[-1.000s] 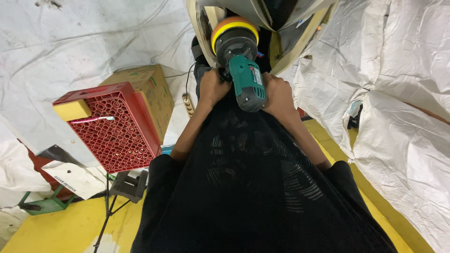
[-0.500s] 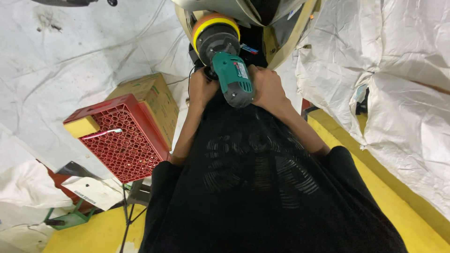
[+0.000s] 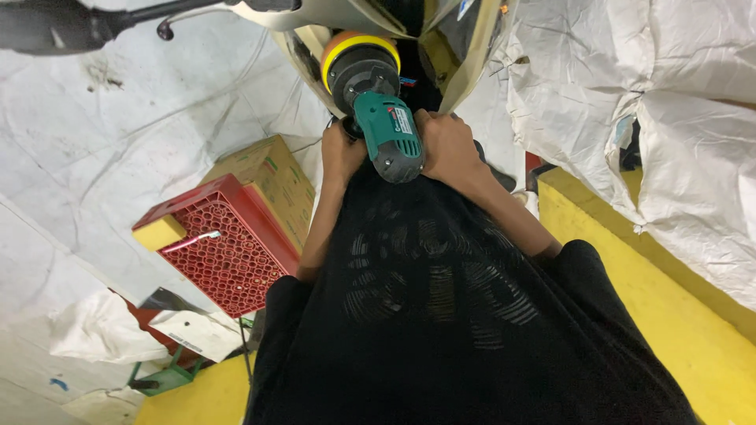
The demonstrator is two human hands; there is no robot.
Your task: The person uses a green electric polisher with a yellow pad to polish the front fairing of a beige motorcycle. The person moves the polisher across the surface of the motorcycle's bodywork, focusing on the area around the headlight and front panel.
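I hold a green and black power polisher [image 3: 386, 134] with both hands in front of my chest. Its round yellow and orange pad [image 3: 356, 57] presses up against a cream-coloured scooter body panel [image 3: 315, 20] above. My left hand [image 3: 340, 151] grips the side handle on the polisher's left. My right hand [image 3: 445, 145] wraps the rear of its green body. My black shirt fills the lower middle of the view.
A red plastic crate [image 3: 216, 244] with a yellow sponge [image 3: 160, 233] on its corner stands at the left, beside a cardboard box [image 3: 268, 177]. White sheeting [image 3: 654, 118] hangs on both sides. The floor [image 3: 654, 307] is yellow. A scooter handlebar [image 3: 94, 24] reaches across the upper left.
The view has tilted, so the polisher and both hands sit lower and further right in the picture. The pad stays against the panel and both grips are unchanged.
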